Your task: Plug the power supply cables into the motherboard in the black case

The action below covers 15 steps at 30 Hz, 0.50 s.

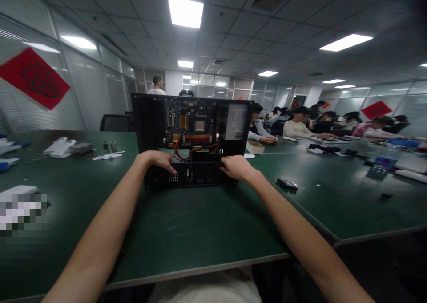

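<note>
A black open computer case (151,174) stands tilted up on the green table in front of me. Inside it I see a motherboard (200,125), a power supply (235,120) at upper right, and red, yellow and black cables (191,154). My left hand (156,159) grips the near edge on the left, its thumb lying over the perforated front side. On the right, my right hand (236,166) is closed on the same edge, fingers curled over it. The fingertips of both hands are partly hidden.
White plastic parts (63,146) and small metal pieces lie at left. On the right are a small box (255,147), a black part (287,184) and a plastic bottle (386,158). Several people sit along the table at right. The table's front edge (200,271) is near me.
</note>
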### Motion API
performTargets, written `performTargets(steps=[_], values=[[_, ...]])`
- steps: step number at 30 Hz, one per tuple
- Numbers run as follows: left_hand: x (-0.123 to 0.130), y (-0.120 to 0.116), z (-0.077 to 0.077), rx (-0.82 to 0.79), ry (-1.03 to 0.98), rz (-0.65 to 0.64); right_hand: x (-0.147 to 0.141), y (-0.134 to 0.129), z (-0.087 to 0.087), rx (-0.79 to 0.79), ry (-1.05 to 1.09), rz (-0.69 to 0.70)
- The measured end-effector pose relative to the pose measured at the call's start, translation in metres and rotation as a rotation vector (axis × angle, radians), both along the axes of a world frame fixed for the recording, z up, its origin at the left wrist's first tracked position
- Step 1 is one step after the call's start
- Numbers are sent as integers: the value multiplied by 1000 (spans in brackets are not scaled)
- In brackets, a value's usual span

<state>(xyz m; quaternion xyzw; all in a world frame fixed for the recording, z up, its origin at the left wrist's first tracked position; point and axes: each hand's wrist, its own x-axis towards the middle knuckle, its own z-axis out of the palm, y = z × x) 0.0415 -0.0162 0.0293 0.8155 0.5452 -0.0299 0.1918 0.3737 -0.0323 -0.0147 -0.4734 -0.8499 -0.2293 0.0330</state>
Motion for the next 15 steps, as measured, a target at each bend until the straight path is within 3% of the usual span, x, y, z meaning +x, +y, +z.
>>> performTargets(steps=[15], values=[[-1,1,-7,-41,-86,45,-9,0,-6,-72,127,-56]])
